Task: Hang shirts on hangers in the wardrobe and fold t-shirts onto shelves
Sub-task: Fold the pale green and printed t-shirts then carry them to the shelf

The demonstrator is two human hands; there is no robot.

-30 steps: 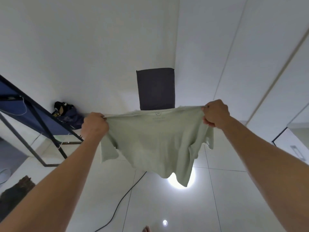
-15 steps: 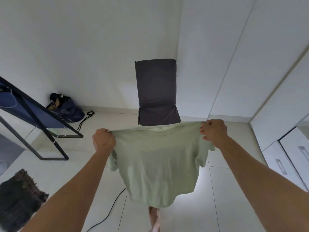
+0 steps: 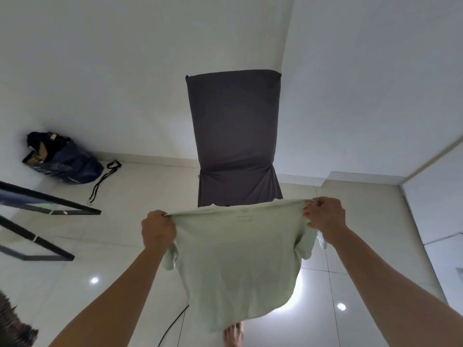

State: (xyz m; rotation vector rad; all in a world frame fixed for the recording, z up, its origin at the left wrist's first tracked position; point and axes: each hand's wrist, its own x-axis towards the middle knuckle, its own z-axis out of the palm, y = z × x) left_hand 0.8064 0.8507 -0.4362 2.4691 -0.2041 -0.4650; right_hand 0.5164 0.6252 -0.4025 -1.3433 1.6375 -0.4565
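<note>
Both hands' curled fingers (image 3: pixel 309 206) around t-shirt (image 3: pixel 238 266) shoulders.

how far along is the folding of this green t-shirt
Early. Done: nothing folded or shelved shows. In hand: the left hand and right hand each grip a shoulder of the green t-shirt, which hangs open in front of the chair. Left: every fold, then a shelf; none is in view.
</note>
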